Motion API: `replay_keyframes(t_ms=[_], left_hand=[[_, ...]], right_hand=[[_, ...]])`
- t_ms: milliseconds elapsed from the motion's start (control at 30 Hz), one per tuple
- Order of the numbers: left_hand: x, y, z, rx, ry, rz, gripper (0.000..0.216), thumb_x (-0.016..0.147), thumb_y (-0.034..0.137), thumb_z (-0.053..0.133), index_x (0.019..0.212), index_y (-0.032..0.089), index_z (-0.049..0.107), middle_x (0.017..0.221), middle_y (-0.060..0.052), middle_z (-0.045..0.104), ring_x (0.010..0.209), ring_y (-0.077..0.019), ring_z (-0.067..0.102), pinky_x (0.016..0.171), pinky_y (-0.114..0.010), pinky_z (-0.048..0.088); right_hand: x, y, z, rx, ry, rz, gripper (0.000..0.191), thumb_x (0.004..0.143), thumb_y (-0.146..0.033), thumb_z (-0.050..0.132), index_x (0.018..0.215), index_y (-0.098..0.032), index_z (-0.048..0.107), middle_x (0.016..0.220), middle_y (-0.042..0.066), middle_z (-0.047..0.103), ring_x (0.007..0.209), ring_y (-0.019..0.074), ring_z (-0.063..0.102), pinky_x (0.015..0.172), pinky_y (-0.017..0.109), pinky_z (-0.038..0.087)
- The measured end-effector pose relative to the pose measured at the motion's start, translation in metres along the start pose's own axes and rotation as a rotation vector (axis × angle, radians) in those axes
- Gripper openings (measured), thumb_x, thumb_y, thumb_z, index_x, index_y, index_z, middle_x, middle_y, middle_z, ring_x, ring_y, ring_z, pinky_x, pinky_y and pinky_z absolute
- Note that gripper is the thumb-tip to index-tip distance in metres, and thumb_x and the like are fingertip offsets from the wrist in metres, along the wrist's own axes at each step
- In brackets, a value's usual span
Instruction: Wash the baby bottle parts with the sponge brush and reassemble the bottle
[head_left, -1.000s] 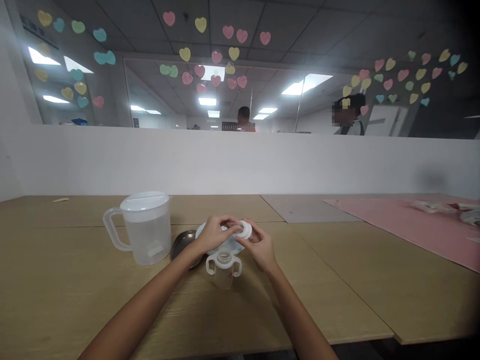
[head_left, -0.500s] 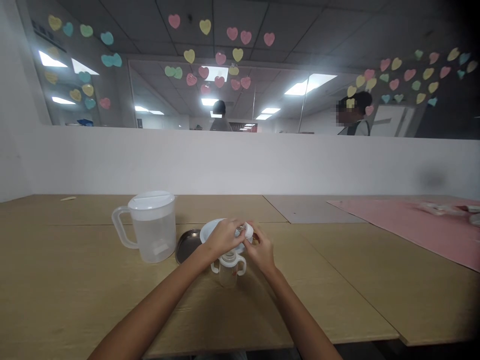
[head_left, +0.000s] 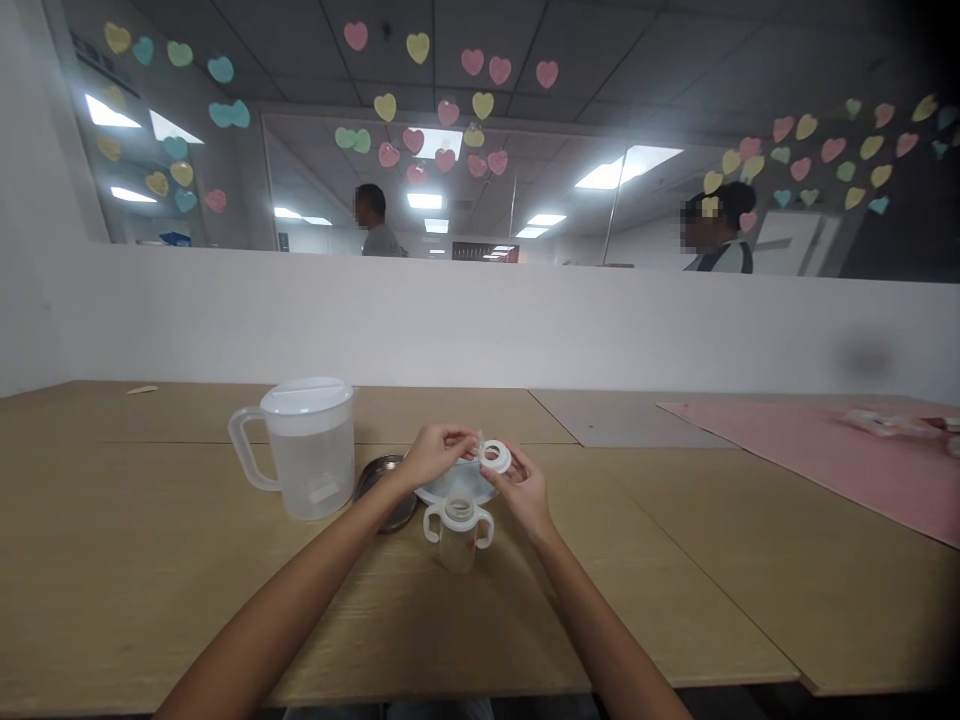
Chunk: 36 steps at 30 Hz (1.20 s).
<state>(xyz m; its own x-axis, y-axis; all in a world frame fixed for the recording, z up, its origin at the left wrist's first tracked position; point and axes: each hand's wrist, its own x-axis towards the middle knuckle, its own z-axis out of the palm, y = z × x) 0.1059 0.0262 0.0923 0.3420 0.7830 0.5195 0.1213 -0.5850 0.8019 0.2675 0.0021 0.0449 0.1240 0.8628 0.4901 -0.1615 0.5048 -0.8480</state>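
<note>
A small clear baby bottle (head_left: pixel 458 532) with two white side handles stands uncapped on the wooden table (head_left: pixel 150 560) in front of me. Just above it my right hand (head_left: pixel 523 489) holds a white screw ring (head_left: pixel 495 456) by its edge. My left hand (head_left: pixel 433 453) pinches a small clear piece, probably the teat, right beside the ring; it is too small to make out well. Behind my hands lie a white plate (head_left: pixel 456 488) and a dark metal dish (head_left: pixel 384 488).
A translucent plastic jug (head_left: pixel 309 460) with a white lid and handle stands left of the dish. A pink mat (head_left: pixel 840 455) with small items covers the table's right side. A white partition (head_left: pixel 480 320) runs behind the table; two people stand beyond the glass.
My hands have lifted slightly and the white ring now faces up in my right fingers. The view shifted right a little. One person behind the glass walked to the left.
</note>
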Motion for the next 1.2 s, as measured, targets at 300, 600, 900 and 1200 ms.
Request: replay_keyframes(t_ms=[300, 600, 900, 1200], left_hand=[[-0.015, -0.031, -0.023, 0.714, -0.141, -0.075, 0.030, 0.078, 0.023, 0.055, 0.105, 0.016, 0.066, 0.107, -0.011, 0.063, 0.084, -0.0177, 0.063, 0.080, -0.030, 0.048], [-0.027, -0.017, -0.020, 0.921, -0.245, -0.097, 0.040, 0.078, 0.024, 0.052, 0.116, 0.019, 0.060, 0.112, -0.010, 0.065, 0.101, -0.0242, 0.061, 0.089, -0.034, 0.044], [-0.033, 0.018, -0.085, 0.834, 0.241, 0.190, 0.028, 0.083, 0.028, 0.045, 0.102, 0.019, 0.064, 0.105, -0.006, 0.067, 0.099, -0.0205, 0.059, 0.090, -0.035, 0.044], [-0.031, 0.050, -0.188, 0.355, 1.183, 0.297, 0.015, 0.072, 0.021, 0.048, 0.080, 0.014, 0.059, 0.082, -0.002, 0.062, 0.081, -0.0134, 0.057, 0.080, -0.026, 0.045]], right_hand=[[0.002, 0.015, -0.019, -0.808, 0.082, -0.120, 0.047, 0.065, -0.041, 0.066, 0.105, -0.017, 0.058, 0.104, 0.010, 0.064, 0.102, 0.0260, 0.056, 0.090, 0.041, 0.043], [-0.008, 0.018, -0.010, -1.186, -0.133, 0.019, 0.038, 0.079, -0.046, 0.054, 0.098, -0.015, 0.067, 0.140, 0.014, 0.037, 0.134, 0.0327, 0.024, 0.106, 0.042, 0.024], [-0.009, 0.022, -0.010, -1.170, -0.188, 0.111, 0.037, 0.082, -0.043, 0.047, 0.103, -0.016, 0.062, 0.143, 0.015, 0.032, 0.136, 0.0321, 0.019, 0.108, 0.044, 0.020], [-0.009, 0.041, -0.009, -1.040, 0.044, -0.147, 0.046, 0.076, -0.032, 0.048, 0.117, -0.010, 0.050, 0.126, 0.019, 0.047, 0.123, 0.0314, 0.037, 0.101, 0.047, 0.031]])
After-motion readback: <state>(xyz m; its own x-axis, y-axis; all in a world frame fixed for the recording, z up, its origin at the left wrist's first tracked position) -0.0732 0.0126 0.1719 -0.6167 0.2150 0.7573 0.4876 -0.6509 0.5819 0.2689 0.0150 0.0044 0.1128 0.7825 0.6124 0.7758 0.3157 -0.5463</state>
